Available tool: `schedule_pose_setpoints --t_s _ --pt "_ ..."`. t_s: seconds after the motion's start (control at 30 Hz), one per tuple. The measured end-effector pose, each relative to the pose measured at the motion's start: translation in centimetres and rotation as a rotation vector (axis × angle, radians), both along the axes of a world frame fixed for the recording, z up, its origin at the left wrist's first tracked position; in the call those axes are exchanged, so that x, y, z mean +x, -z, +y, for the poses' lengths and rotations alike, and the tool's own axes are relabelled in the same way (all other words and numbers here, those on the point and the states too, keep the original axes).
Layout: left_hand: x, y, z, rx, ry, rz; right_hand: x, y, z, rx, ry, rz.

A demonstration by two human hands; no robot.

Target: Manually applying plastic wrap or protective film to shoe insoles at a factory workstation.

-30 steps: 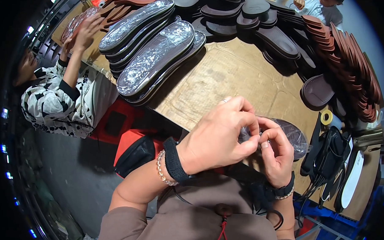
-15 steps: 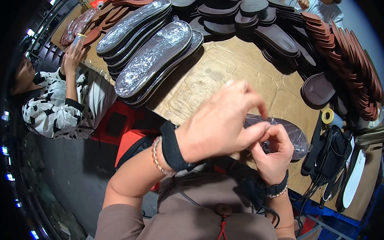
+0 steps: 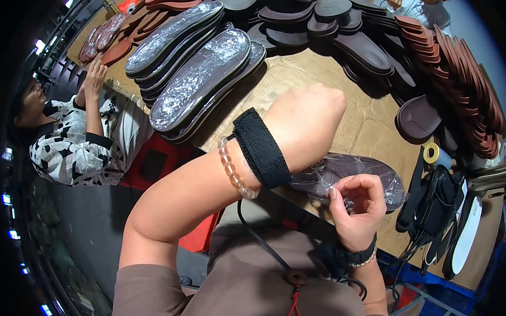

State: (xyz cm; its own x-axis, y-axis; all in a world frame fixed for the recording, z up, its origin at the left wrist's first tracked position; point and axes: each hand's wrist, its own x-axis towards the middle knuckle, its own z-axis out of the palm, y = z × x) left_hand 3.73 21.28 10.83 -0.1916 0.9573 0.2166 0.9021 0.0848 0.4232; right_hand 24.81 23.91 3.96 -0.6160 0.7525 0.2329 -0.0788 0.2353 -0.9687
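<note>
A dark brown shoe sole [image 3: 369, 172] wrapped in clear plastic film lies near the table's front edge. My right hand [image 3: 363, 203] is at its near side, thumb and fingertips pinched on a gathered bit of the film. Above and to the left of the sole, my left hand [image 3: 307, 123] is raised over the cardboard, its back toward me. Its fingers bend out of sight and are slightly blurred, so whether they hold anything is hidden. Black straps and bead bracelets circle both wrists.
Film-wrapped soles [image 3: 203, 78] are stacked at left on the cardboard-covered table [image 3: 289, 75]. Dark soles [image 3: 362, 50] pile up at the back, reddish-brown ones [image 3: 462, 82] at far right. A tape roll [image 3: 431, 153], black pouch [image 3: 434, 198] and white sole-shaped piece [image 3: 466, 235] lie right. A co-worker [image 3: 75, 135] sits left.
My left hand has moved up and away from my right hand, its wrist turning over. The right hand stays nearly in place at the film. The co-worker's hands no longer show the small roll.
</note>
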Motion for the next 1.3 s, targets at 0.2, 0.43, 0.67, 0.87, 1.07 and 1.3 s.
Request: schedule_pose_setpoints --t_s 0.2,0.43,0.67,0.87,1.07,1.3 --pt "-0.1 -0.8 -0.1 0.002 0.099 -0.102 0.2 0.4 -0.1 0.035 -0.012 0.012" --pt "1.1 -0.6 0.2 -0.202 0.143 0.088 0.1 0.1 -0.1 0.122 -0.026 0.018" --pt "-0.4 0.7 0.5 0.047 0.253 0.084 0.8 0.2 -0.3 0.071 -0.001 0.041" --pt "-0.9 -0.5 0.4 0.04 0.338 -0.049 0.7 0.2 0.4 0.052 0.014 0.038" --pt "0.8 -2.6 -2.3 -0.229 0.471 -0.102 0.2 0.3 1.1 0.098 -0.031 0.07" --pt "0.4 -1.2 -2.3 -0.22 0.365 -0.135 0.7 -0.4 1.4 0.099 -0.108 0.085"
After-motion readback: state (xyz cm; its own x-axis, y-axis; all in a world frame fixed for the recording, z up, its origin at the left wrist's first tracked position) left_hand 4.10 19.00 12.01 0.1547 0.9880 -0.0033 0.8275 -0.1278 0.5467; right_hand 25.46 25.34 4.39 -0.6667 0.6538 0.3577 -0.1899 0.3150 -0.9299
